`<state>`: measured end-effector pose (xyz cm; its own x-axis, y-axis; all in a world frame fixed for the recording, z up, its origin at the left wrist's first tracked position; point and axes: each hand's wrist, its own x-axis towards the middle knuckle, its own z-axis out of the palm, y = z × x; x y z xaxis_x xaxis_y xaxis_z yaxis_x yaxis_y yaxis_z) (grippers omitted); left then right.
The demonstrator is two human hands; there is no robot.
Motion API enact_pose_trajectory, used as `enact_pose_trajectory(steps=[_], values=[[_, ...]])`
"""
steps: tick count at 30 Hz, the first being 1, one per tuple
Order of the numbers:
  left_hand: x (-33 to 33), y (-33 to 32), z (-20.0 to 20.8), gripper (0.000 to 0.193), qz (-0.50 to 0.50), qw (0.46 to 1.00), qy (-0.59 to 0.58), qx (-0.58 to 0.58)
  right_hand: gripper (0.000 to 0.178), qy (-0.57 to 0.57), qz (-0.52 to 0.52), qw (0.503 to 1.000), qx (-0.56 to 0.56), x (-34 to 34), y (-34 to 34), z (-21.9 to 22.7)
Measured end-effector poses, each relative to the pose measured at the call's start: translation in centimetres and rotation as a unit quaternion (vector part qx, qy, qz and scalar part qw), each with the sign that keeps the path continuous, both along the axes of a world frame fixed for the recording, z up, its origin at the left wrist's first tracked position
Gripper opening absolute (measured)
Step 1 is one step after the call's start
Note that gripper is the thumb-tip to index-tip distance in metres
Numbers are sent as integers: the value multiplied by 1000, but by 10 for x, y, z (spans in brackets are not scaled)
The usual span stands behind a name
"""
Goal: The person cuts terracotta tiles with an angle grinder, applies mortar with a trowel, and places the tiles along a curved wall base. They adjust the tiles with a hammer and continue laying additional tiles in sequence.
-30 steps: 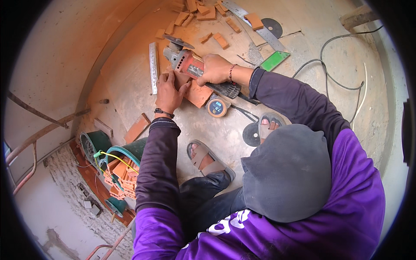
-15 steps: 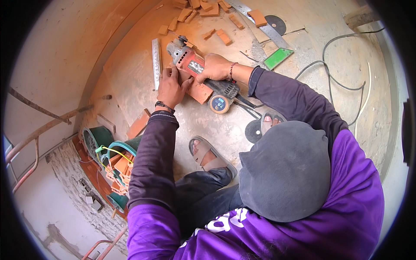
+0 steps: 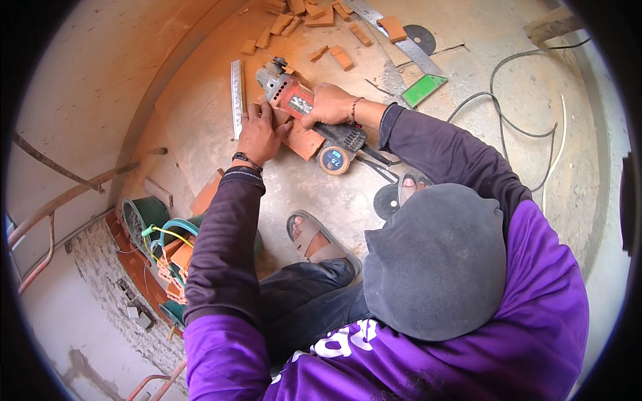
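A red, grey and black angle grinder (image 3: 289,95) lies at a slant over an orange clay tile (image 3: 304,139) on the floor. My right hand (image 3: 332,105) is wrapped round the grinder's body from the right. On the tile's left side my left hand (image 3: 261,134) grips it, with the thumb on its face and the fingers close to the grinder's head. The grinder's disc shows only edge-on and blurred. Left of my fingers lies a silver metal straightedge (image 3: 238,97). A round tape measure or disc-shaped gauge (image 3: 334,160) sits by the grinder's rear end.
Several cut orange tile pieces (image 3: 321,17) lie at the far side, near a metal square (image 3: 422,59) and a black cutting disc (image 3: 420,39). A green block (image 3: 424,89) and a looping black cable (image 3: 498,97) are at right. Green buckets (image 3: 148,214) and red pipe framing (image 3: 50,247) stand at left.
The whole view has shifted slightly to the left. My hands keep their holds on the grinder and the tile, with little visible movement between them.
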<state>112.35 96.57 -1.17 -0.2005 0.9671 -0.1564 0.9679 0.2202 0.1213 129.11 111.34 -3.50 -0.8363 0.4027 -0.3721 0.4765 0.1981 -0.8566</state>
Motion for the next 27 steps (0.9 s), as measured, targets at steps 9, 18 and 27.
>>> enact_pose_trajectory(steps=[9,18,27], values=[[-1,-2,-2,58,-19,1000,15,13,49,-8,4,1000,12,-2,-2,-3],[-1,-1,0,58,-22,1000,20,7,49,-19,9,1000,10,-2,-2,3],[-1,-2,-3,62,-18,1000,22,6,51,-16,12,1000,18,-3,-2,-2]])
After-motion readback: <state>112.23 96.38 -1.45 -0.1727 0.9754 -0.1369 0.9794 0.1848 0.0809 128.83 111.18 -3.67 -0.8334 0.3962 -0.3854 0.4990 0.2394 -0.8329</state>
